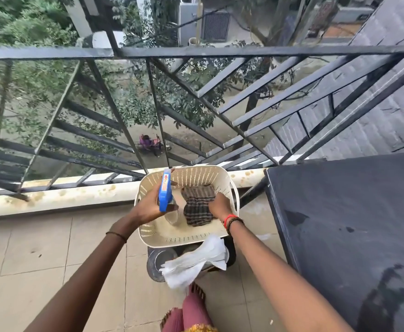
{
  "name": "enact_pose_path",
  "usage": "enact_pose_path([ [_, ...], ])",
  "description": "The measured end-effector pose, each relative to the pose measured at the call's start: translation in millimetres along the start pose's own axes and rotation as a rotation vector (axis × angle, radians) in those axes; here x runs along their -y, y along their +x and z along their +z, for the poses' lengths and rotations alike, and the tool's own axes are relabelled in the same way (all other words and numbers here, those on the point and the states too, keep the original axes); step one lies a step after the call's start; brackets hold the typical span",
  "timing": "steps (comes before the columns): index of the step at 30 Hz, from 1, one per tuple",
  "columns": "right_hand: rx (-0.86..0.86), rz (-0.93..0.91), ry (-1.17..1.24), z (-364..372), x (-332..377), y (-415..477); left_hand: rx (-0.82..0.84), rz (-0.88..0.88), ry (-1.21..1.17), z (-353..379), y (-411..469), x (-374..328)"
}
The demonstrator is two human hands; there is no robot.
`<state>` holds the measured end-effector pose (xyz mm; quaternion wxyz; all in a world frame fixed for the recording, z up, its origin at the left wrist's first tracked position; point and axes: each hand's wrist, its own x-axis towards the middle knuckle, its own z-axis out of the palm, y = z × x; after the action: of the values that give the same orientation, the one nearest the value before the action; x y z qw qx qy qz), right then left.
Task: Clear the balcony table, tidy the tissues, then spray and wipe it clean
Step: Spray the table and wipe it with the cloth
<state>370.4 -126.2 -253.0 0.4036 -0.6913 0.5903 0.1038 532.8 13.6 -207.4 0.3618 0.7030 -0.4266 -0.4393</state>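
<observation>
A cream perforated basket [172, 237] sits low by the balcony railing. My left hand [152, 204] grips a spray bottle [165, 191] with a blue trigger head, held over the basket's left side. My right hand [220, 207] rests on a dark checked cloth [197, 204] lying inside the basket, fingers closed on its right edge. White tissues [196, 259] hang over a dark stool or bin under the basket. The black table [352, 224] stands to the right, its top wet in patches.
A black metal railing [196, 52] and a stained white ledge [64, 195] run behind the basket. A round metal lid [159, 262] lies below the basket. Beige floor tiles spread to the left. A pink garment [193, 312] shows at the bottom.
</observation>
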Motion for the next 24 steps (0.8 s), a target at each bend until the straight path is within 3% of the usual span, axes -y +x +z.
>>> enact_pose_path([
  [8,-0.047,-0.163,0.174,-20.6,-9.5,-51.6,-0.066,-0.016,0.013,-3.0,-17.8,-6.4],
  [18,0.078,-0.405,0.034,-36.3,-28.7,-132.1,-0.155,-0.094,0.128,3.8,-31.6,-3.0],
  [21,0.143,-0.494,-0.103,-38.3,-33.0,-150.6,-0.354,-0.193,0.138,12.8,-57.7,-7.7],
  [24,0.128,-0.612,-0.305,-38.8,-37.9,-168.4,-0.651,-0.112,0.09,34.9,-111.4,-26.5],
])
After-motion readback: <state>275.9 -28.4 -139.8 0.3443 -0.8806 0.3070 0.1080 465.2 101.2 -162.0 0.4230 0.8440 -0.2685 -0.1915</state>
